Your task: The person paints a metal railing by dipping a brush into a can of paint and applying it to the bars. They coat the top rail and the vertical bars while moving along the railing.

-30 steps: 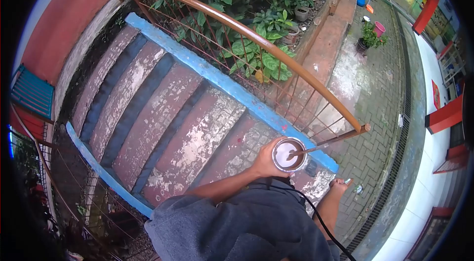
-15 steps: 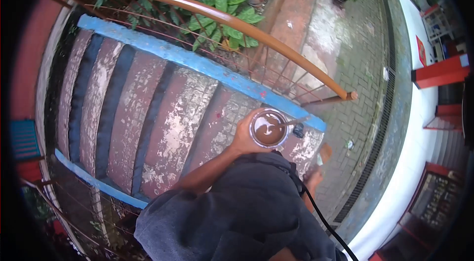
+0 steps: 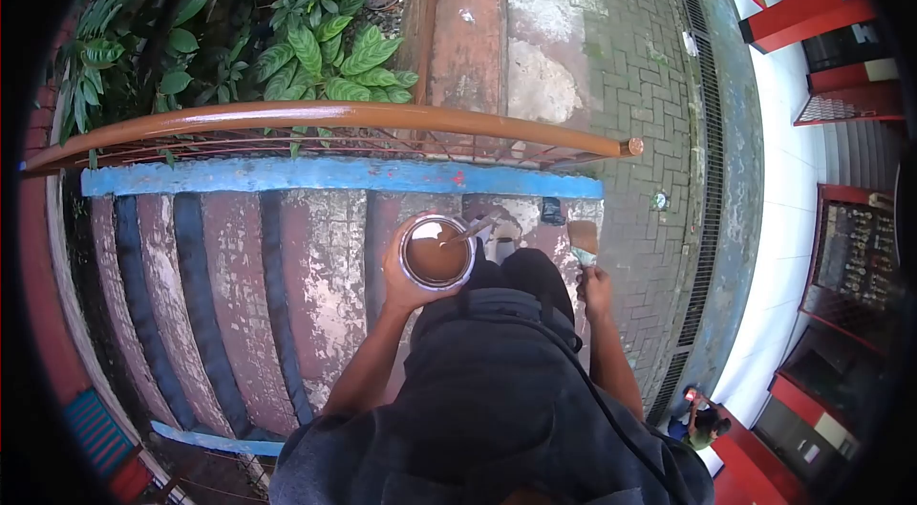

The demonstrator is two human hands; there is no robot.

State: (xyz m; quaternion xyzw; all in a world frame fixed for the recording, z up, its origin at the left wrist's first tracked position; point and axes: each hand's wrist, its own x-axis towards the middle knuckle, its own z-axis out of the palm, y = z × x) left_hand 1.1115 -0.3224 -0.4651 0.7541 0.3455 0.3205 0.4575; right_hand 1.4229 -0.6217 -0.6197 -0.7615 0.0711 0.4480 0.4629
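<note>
My left hand (image 3: 399, 278) is wrapped around a round can of brown paint (image 3: 437, 255), held upright in front of my body. A thin stick (image 3: 468, 232) leans out of the paint over the can's right rim. To the right, my right hand (image 3: 596, 285) is closed around the handle of a flat paintbrush (image 3: 583, 243). Its brown bristles point away from me, and a pale band shows by the fingers. The brush is apart from the can, over the edge of the lowest step. Beyond both hands runs a glossy brown handrail (image 3: 382, 115).
Worn steps (image 3: 330, 314) descend from left to right beside a blue edge strip (image 3: 334, 175). A small dark object (image 3: 552, 211) sits near that strip's end. Leafy plants (image 3: 325, 65) grow behind the rail. Right are a paved path (image 3: 630, 104), a drain grate (image 3: 705, 123) and another person (image 3: 705, 424).
The view has turned, so the handrail now runs nearly level. The paint can appears further left, and my right hand with the paintbrush has come into clearer view.
</note>
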